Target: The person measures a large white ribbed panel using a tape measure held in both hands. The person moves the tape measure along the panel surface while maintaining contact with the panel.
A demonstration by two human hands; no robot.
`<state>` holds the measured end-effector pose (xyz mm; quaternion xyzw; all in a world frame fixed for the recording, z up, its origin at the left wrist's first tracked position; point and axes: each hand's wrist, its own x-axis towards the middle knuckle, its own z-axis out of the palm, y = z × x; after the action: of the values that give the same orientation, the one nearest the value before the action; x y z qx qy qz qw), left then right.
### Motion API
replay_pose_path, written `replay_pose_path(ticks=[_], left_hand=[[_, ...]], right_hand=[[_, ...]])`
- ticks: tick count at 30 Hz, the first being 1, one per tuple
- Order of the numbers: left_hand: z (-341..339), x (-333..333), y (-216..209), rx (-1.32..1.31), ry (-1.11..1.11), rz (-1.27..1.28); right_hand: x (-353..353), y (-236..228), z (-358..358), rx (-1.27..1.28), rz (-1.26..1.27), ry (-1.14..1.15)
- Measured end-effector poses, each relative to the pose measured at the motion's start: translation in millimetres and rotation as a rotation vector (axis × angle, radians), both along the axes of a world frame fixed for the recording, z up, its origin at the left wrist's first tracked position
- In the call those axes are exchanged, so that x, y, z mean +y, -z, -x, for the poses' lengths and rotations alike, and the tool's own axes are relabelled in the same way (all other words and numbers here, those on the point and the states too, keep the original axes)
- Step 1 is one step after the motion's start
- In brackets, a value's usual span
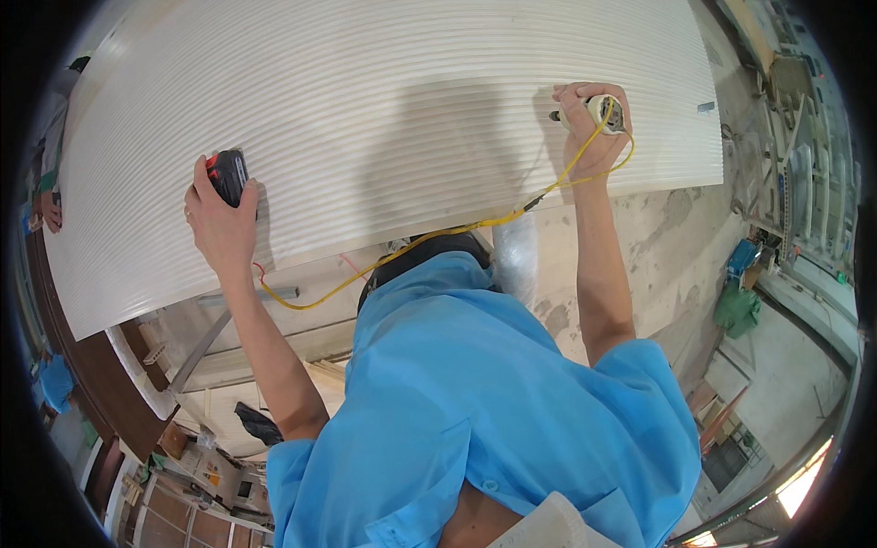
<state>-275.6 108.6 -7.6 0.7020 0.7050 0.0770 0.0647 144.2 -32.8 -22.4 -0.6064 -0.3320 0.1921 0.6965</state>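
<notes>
A large white ribbed panel [402, 119] lies before me. My left hand [222, 219] is wrapped round a black and red block like a power-tool battery pack [228, 175], at the panel's left part. Farther right, my right hand [594, 137] grips a pale rounded corded device [603, 111] with a dark tip poking out to its left; its kind is unclear. A yellow cable [429, 239] loops from this device along the panel's near edge to a thin red wire by my left wrist. Whether it joins the black block is hidden.
Another person's hand [51, 212] rests at the panel's far left edge. Below the panel are a brown board [82, 365] and a grey metal bar [206, 342]. A wrapped clear plastic roll [514, 256] stands near my body. Racks [795, 137] and a green cloth [736, 309] are at right.
</notes>
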Motion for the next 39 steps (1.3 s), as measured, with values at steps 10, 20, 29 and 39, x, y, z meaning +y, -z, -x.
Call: replay_pose_path(ticks=[10,20,29,39], left_hand=[[2.1,0.7,2.8,0.009,-0.003,-0.007],[-1.0,2.6,1.8,0.002,-0.018,0.003],[-0.8,8.3,4.1,-0.004,-0.005,0.008],[-0.9,10.7,4.5,0.003,-0.005,0.000]], right_hand=[[-0.9,1.4,5.3,0.033,0.048,0.010],[6.2,1.4,2.8,0.027,0.002,0.020],[9.7,0.4,-3.3,0.008,-0.067,-0.002],[15.4,-4.7,-4.3,-0.008,-0.042,0.005]])
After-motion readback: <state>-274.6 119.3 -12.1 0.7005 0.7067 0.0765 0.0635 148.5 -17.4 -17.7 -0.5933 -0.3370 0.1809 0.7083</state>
